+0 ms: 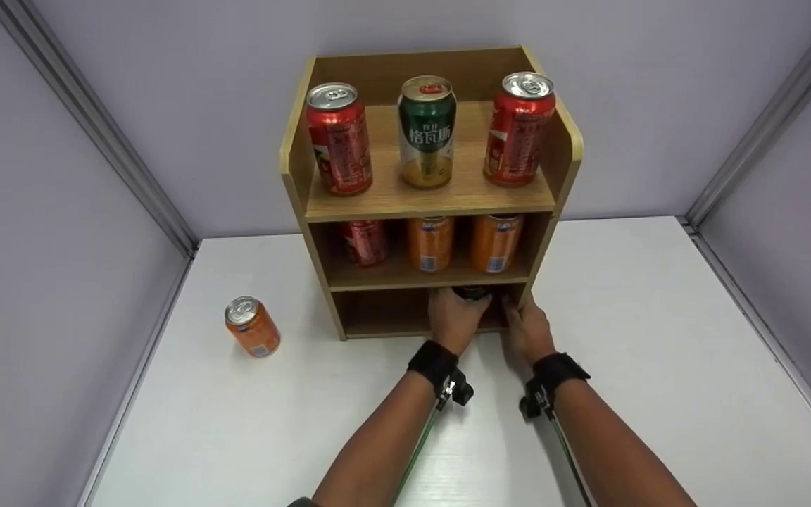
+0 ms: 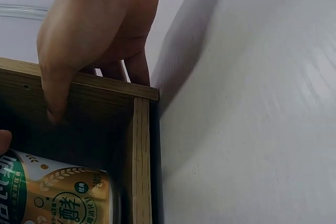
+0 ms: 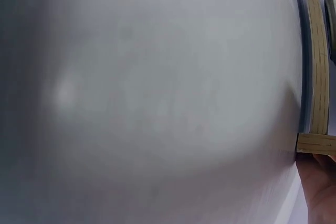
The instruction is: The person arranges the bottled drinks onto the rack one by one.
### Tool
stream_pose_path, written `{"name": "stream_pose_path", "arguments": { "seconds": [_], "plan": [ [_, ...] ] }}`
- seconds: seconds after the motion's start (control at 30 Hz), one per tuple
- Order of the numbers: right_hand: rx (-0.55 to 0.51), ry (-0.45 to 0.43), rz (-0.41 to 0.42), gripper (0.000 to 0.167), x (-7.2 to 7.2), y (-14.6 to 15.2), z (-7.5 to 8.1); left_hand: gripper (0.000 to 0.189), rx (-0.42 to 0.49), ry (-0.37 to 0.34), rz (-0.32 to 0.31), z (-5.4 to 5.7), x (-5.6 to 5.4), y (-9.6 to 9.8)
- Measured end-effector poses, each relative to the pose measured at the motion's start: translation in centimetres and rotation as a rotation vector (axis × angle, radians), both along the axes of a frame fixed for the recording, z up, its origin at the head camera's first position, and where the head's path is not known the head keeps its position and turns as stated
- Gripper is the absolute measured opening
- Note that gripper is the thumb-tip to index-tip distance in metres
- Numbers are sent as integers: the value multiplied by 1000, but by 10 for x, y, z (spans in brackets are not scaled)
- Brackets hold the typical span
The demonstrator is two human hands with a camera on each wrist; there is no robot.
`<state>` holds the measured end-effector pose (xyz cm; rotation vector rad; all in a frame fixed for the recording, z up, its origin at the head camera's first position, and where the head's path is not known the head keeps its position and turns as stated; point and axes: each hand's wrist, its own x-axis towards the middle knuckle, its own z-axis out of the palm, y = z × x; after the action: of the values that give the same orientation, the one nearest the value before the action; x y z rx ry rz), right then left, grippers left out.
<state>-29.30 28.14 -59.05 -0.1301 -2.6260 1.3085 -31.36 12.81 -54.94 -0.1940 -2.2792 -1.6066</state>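
My left hand (image 1: 453,317) reaches into the bottom compartment of a small wooden shelf (image 1: 430,204) and holds a drink can (image 1: 474,291), mostly hidden by the hand and the board above. In the left wrist view this can (image 2: 68,192) is green, white and gold, and a fingertip (image 2: 4,141) rests against it. My right hand (image 1: 531,329) grips the shelf's right side panel low down. Its thumb (image 2: 56,98) lies inside the panel and its other fingers outside. The right wrist view catches part of that hand (image 3: 317,184) by the panel edge (image 3: 318,66).
On the top board stand a red can (image 1: 341,141), a green can (image 1: 426,134) and another red can (image 1: 520,130). The middle board carries a red can (image 1: 365,243) and two orange cans (image 1: 431,243). A lone orange can (image 1: 253,327) stands on the white table (image 1: 236,422), left of the shelf.
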Motion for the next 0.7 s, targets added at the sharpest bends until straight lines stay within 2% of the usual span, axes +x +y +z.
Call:
{"name": "stream_pose_path", "arguments": {
  "seconds": [0.2,0.33,0.53,0.7],
  "plan": [
    [12,38,1,62,0,0,-1,49,-37,-37,10,-2,-3,4],
    [8,39,3,63,-1,0,-1,41,-42,-15,25,-2,-5,6],
    [-1,-4,6,65,-1,0,-1,36,-14,-5,8,-1,-7,7],
    [16,12,-3,64,0,1,-3,28,-27,17,0,0,-7,8]
  ]
}}
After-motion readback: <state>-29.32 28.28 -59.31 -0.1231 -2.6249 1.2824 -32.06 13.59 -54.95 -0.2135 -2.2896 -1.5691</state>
